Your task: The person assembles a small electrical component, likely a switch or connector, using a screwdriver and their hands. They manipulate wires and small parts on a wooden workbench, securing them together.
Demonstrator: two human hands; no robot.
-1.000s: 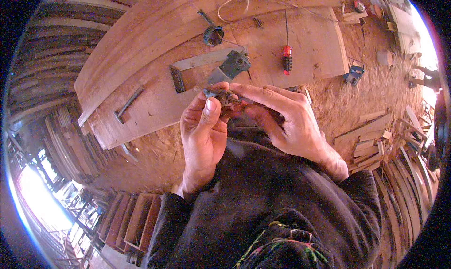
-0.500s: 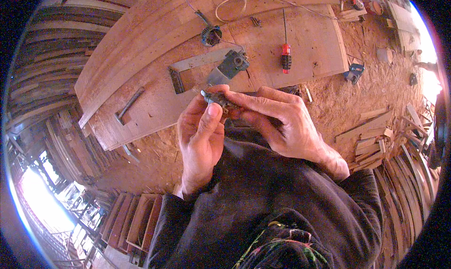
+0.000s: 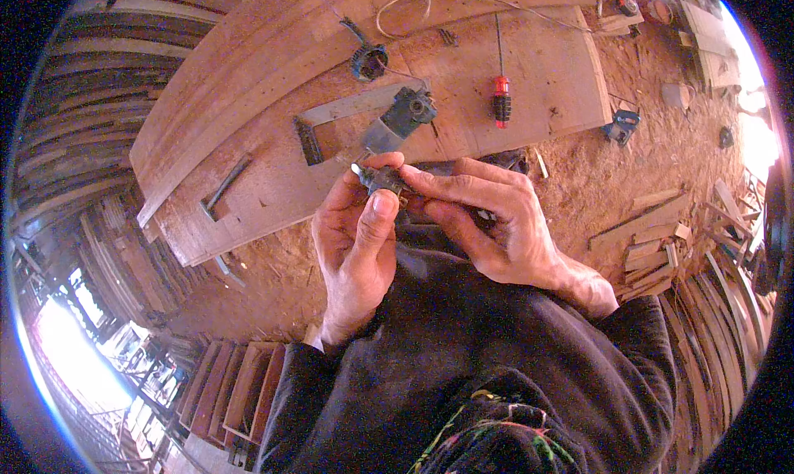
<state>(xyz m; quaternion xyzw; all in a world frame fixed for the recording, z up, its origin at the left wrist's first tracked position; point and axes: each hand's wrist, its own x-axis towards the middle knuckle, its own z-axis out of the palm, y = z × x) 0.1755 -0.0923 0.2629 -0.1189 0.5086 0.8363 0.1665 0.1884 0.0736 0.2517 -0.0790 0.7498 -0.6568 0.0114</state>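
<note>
Small dark irregular part (image 3: 383,178) pinched between thumb and fingers of bare left hand (image 3: 356,241), near side of brown wooden board (image 3: 550,81). Bare right hand (image 3: 514,230): fingertips at part's right end, cannot tell whether gripping. Dark-grey tool body (image 3: 408,113) beyond, on board; red-and-black-handled screwdriver (image 3: 501,103) farther right.

I see brown, littered floor (image 3: 285,296) beside the tabletop (image 3: 566,81). Long planks (image 3: 91,102) fill the upper left; offcuts (image 3: 649,234) lie at right. Open wooden compartments (image 3: 240,387) stand lower left, near white glare (image 3: 78,362); more light (image 3: 754,139) bleaches the right edge.
</note>
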